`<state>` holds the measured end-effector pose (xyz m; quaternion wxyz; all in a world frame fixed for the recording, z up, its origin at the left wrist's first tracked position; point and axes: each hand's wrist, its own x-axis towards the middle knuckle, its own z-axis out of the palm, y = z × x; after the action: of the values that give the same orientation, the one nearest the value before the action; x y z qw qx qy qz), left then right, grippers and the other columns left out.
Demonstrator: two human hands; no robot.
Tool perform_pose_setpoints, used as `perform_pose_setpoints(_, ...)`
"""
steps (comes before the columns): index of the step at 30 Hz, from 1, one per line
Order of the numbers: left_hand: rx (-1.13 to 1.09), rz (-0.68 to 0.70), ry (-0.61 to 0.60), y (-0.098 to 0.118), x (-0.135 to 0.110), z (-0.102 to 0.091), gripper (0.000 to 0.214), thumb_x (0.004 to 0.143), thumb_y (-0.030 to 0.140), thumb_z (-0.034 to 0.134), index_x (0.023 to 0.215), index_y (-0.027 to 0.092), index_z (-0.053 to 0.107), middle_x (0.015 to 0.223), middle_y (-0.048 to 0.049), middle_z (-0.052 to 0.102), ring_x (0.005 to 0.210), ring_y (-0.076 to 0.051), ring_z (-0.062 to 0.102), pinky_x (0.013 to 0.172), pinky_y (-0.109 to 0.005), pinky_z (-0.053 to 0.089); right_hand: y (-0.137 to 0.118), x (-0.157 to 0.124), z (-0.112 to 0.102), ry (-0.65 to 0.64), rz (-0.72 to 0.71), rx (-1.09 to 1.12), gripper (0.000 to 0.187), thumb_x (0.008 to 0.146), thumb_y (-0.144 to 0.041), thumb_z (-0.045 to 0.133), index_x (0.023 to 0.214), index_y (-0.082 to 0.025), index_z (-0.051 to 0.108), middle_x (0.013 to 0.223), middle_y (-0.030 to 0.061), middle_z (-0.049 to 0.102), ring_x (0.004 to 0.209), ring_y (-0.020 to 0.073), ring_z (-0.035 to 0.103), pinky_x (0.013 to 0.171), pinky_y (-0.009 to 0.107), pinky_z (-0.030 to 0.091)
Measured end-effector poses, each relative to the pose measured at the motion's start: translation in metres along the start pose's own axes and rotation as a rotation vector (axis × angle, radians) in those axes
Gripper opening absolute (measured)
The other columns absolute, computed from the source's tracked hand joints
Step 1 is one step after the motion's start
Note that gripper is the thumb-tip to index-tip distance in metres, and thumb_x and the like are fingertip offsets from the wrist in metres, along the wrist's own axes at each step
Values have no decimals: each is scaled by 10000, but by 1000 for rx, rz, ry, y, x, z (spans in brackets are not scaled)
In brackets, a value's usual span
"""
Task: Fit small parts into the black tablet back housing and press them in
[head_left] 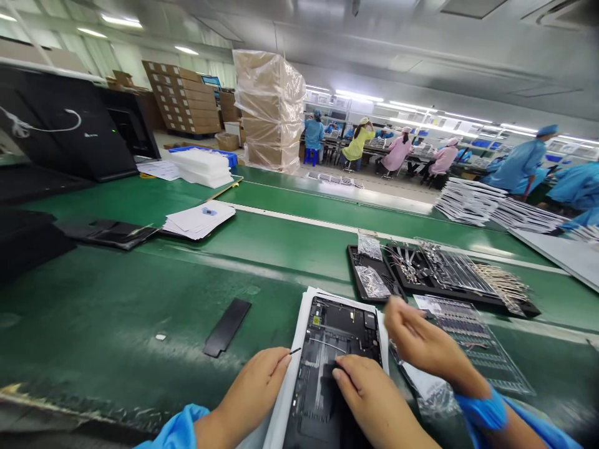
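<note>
An open black device housing (344, 324) with small parts, strips and a thin grey cable inside lies on white sheets (304, 312). My left hand (255, 383) is at its left edge, thumb and finger pinched on a thin black strip (295, 351). My right hand (369, 396) rests over the housing's middle, its thumb and fingertips close together at a dark area; what they hold, if anything, is hidden. Another person's hand (416, 333), with a blue cuff, is curled beside the housing's right edge; its fingers are blurred.
A flat black piece (228, 327) and a white scrap (160, 337) lie to the left. Black trays (407, 287) of cables and bagged parts sit at the right, beside a clear sheet (486, 355) with rows of parts. Farther off are paper sheets (199, 219) and stacked white sheets (468, 199).
</note>
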<state>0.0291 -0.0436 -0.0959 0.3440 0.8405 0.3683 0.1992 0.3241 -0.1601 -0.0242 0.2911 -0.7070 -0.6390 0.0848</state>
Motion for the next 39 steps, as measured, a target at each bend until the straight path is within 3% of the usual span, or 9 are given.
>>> perform_pose_setpoints(3, 41, 48, -7, 5, 7, -1, 290, 899, 311, 315, 865, 221, 588, 889, -10, 643, 847, -164, 581, 764, -278, 444, 39, -37, -18, 242, 62, -18, 523, 915, -271, 138, 986, -250, 656, 885, 33, 657, 1032, 207, 558, 880, 430, 468)
perform_pose_setpoints(6, 167, 157, -16, 16, 29, 1, 291, 905, 265, 299, 861, 202, 580, 852, -18, 635, 829, -170, 573, 762, -296, 440, 60, -51, -23, -16, 50, 104, 474, 912, -279, 198, 938, -283, 671, 846, 32, 664, 987, 190, 584, 910, 405, 461)
perform_pose_setpoints(10, 350, 291, -18, 30, 71, 11, 266, 895, 215, 322, 859, 180, 583, 848, -42, 625, 847, -187, 554, 793, -330, 429, 60, -30, -15, -315, 63, 172, 339, 884, -328, 342, 994, -272, 658, 902, 57, 661, 953, 195, 589, 923, 375, 457)
perform_pose_setpoints(15, 452, 320, -16, 36, 110, 25, 227, 872, 184, 376, 847, 159, 600, 876, -75, 619, 903, -219, 516, 827, -361, 408, 61, -21, -1, -378, 47, 190, 347, 878, -322, 364, 1136, -252, 585, 994, 63, 639, 1032, 216, 534, 968, 420, 407)
perform_pose_setpoints(21, 515, 319, -28, 35, 127, 35, 217, 875, 219, 405, 817, 186, 611, 850, -46, 618, 866, -199, 517, 798, -328, 408, 86, -42, -17, -372, -17, 122, 382, 883, -202, 331, 1201, -248, 538, 1044, 83, 613, 1127, 218, 467, 1027, 376, 345)
perform_pose_setpoints(24, 524, 313, -33, 35, 129, 39, 212, 876, 224, 409, 828, 188, 612, 852, -43, 619, 863, -198, 525, 792, -329, 407, 70, -40, -1, -298, -20, -14, 355, 894, -238, 333, 1147, -245, 582, 936, 89, 628, 1044, 229, 515, 951, 405, 413)
perform_pose_setpoints(27, 528, 304, -30, 35, 129, 42, 208, 875, 216, 408, 837, 184, 610, 861, -46, 620, 867, -203, 527, 793, -338, 403, 26, -15, 47, 18, 173, -284, 306, 886, -339, 410, 1131, -244, 567, 1012, 94, 596, 1007, 245, 511, 881, 463, 422)
perform_pose_setpoints(31, 520, 294, -30, 34, 128, 44, 216, 877, 200, 392, 858, 181, 606, 871, -47, 622, 883, -203, 528, 813, -344, 395, -22, 27, 104, 33, 191, -330, 356, 859, -387, 492, 1148, -181, 491, 1197, 78, 485, 1032, 211, 496, 883, 445, 402)
perform_pose_setpoints(39, 500, 273, -45, 35, 128, 45, 242, 879, 201, 379, 855, 179, 619, 862, -57, 621, 890, -211, 531, 818, -353, 391, -31, 42, 114, 29, 274, -451, 300, 861, -336, 416, 1072, -264, 617, 1231, 75, 518, 1082, 326, 420, 904, 500, 269)
